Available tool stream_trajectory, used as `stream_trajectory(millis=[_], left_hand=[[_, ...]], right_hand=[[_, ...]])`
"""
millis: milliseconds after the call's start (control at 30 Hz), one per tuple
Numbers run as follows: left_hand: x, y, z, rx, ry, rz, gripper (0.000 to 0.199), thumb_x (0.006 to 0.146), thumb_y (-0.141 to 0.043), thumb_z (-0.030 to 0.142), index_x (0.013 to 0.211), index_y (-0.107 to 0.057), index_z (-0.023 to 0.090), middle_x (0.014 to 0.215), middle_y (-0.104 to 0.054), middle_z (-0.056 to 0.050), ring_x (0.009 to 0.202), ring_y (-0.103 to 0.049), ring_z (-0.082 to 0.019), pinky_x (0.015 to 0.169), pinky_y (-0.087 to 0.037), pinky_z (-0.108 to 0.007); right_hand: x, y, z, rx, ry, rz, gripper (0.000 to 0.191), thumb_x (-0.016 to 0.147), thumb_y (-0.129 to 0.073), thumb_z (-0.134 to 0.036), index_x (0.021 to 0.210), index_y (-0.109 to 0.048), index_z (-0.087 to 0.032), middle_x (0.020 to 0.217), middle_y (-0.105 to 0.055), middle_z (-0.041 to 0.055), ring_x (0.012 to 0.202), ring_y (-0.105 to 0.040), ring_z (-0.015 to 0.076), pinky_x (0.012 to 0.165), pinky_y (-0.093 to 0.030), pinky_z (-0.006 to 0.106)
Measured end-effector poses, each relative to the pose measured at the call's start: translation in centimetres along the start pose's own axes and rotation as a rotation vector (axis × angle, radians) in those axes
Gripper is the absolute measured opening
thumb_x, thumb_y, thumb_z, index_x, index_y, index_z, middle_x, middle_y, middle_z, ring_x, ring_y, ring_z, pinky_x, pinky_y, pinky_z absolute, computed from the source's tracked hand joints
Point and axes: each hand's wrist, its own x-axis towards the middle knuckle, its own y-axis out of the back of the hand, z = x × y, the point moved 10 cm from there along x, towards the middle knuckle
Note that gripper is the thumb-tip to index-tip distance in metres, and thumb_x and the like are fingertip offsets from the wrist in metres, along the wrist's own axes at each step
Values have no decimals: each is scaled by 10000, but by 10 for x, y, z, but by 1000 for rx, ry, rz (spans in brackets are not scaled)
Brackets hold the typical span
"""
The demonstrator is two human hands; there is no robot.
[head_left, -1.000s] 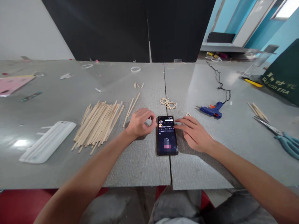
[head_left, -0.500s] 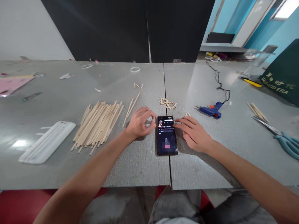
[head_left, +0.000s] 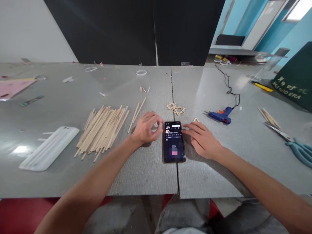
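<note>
A black smartphone [head_left: 174, 143] lies face up on the grey table between my hands, its lit screen mostly dark. My left hand [head_left: 149, 127] rests at its left edge, fingers curved, with a gap between thumb and index finger and nothing held. On the other side my right hand [head_left: 202, 139] lies with fingers stretched towards the phone's right edge, also holding nothing. Two small stick stars [head_left: 179, 110] sit beyond the phone. Part of a stick triangle [head_left: 196, 120] shows behind my right hand, which hides the rest.
Left of my left hand is a pile of wooden sticks [head_left: 102, 130], with a white packet [head_left: 50, 149] beyond it. A blue glue gun [head_left: 221, 115] with a black cord lies right. Scissors [head_left: 290, 139], a yellow cutter [head_left: 262, 85] and a dark green bag [head_left: 294, 78] are farther right.
</note>
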Motion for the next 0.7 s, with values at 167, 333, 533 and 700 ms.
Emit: stream_trajectory(millis=[167,333,533,700], left_hand=[[0,1,2,-15,-5,-5,113,880,-543,107,871,-542,220,915,-758,-46,820,-665,-216,775,-512,-385],[0,1,0,-63,17,-32,96,858,-507,133,859,-521,227,926,-759,-59,825,-667,-232,793,-517,-421],[0,1,-1,-86,25,-31,91,834,-495,144,869,-517,225,932,-758,-63,810,-654,-231,797,-501,-434],[0,1,-1,-97,22,-37,92,828,-487,150,873,-503,228,939,-754,-61,816,-649,-236,805,-498,-437]], right_hand=[[0,-1,1,9,-12,-5,470,985,-410,-125,1379,-662,-173,1423,-659,142,1336,-553,313,1173,-457,621],[0,-1,1,2,-9,-9,456,983,-407,-121,1360,-662,-155,1422,-656,147,1332,-550,315,1172,-461,609],[0,-1,1,6,-10,-13,456,985,-405,-130,1364,-656,-157,1426,-653,149,1337,-549,318,1171,-453,616],[-1,-2,0,-6,4,-11,441,996,-396,-130,1360,-646,-137,1426,-647,154,1338,-544,317,1176,-448,606]])
